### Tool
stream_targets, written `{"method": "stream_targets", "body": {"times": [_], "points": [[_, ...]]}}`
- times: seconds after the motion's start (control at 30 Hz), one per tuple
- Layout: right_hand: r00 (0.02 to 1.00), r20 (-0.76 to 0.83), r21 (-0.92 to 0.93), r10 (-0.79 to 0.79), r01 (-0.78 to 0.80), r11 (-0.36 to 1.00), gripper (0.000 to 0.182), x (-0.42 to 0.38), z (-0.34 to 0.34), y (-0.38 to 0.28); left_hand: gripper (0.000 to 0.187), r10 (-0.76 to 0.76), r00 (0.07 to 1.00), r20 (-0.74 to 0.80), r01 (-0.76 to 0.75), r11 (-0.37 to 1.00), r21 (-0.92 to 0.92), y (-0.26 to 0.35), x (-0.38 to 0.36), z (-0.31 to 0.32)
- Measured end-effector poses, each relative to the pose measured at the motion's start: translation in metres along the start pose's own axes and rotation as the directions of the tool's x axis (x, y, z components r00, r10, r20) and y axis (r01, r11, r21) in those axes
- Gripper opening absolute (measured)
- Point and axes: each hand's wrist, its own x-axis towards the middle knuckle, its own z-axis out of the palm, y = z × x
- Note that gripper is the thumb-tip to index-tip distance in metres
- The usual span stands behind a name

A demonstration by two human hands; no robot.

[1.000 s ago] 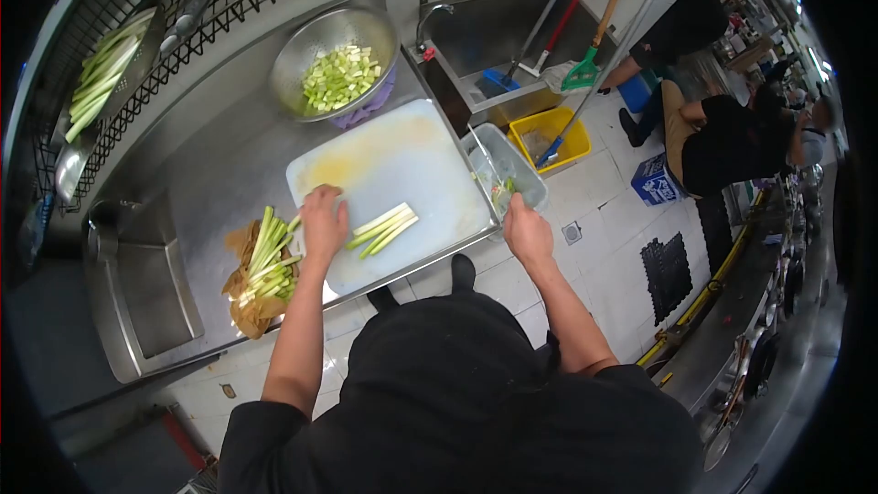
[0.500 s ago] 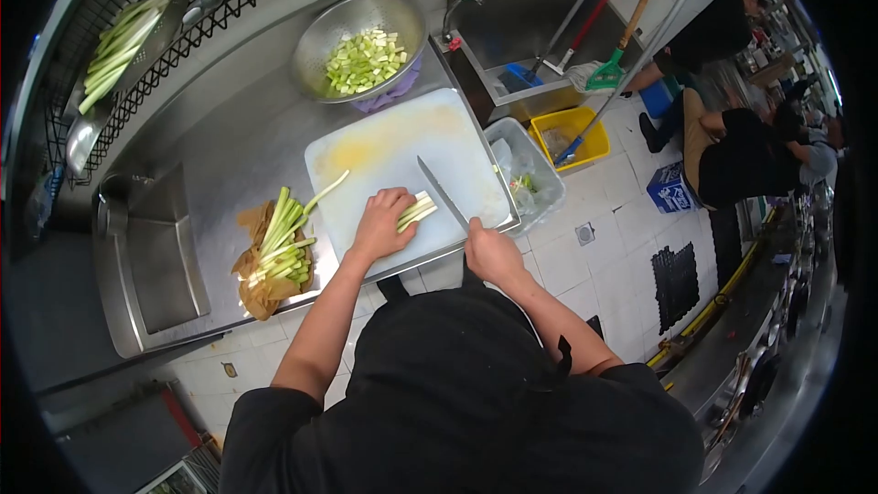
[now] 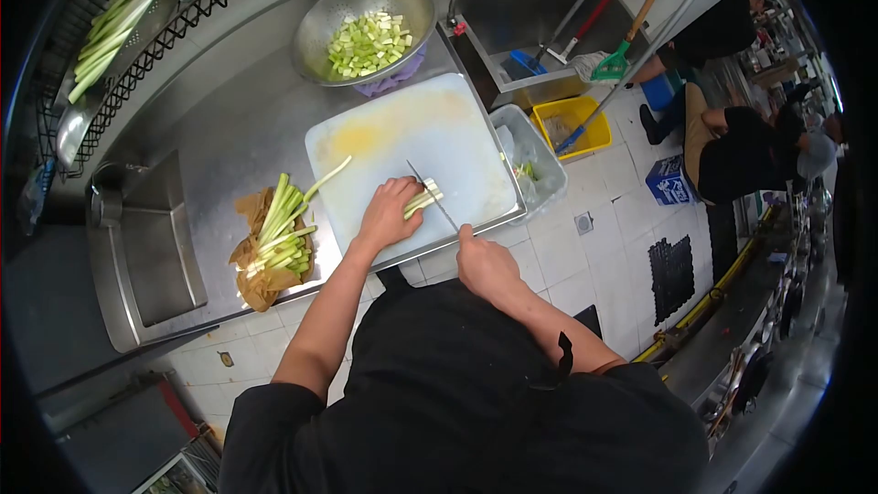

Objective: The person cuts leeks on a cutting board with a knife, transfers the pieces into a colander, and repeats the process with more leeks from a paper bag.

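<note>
My left hand point(image 3: 390, 212) is closed over a short bundle of pale green stalks, apparently celery point(image 3: 416, 206), pressing it on the white cutting board point(image 3: 430, 119). In my right hand point(image 3: 487, 263) is the handle of a kitchen knife point(image 3: 428, 188). The blade lies across the stalks near their right end, close to my left fingertips, with a few whitish pieces at its right side. One long stalk point(image 3: 327, 177) rests over the board's left edge. Beside the board, more stalks point(image 3: 285, 236) are heaped on crumpled brown paper point(image 3: 260, 285).
A metal colander point(image 3: 315, 55) of chopped pieces stands behind the board on a purple cloth point(image 3: 393, 80). Right of the counter are a lined clear bin point(image 3: 547, 176), a yellow bucket point(image 3: 596, 133) and long-handled cleaning tools. Stalks lie on an upper-left rack. Other people are far right.
The knife has moved left from beside the bundle onto its right end, and my right hand has shifted slightly left and down. My left hand stays on the stalks.
</note>
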Motion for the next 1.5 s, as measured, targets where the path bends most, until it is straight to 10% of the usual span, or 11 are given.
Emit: {"method": "stream_targets", "body": {"times": [1.5], "points": [[0.996,0.022,0.014,-0.085,0.084,0.996,0.015,0.043,0.034,0.002,0.038,-0.098,0.993,-0.071,0.089,0.989,-0.118,-0.008,-0.018,0.000]]}}
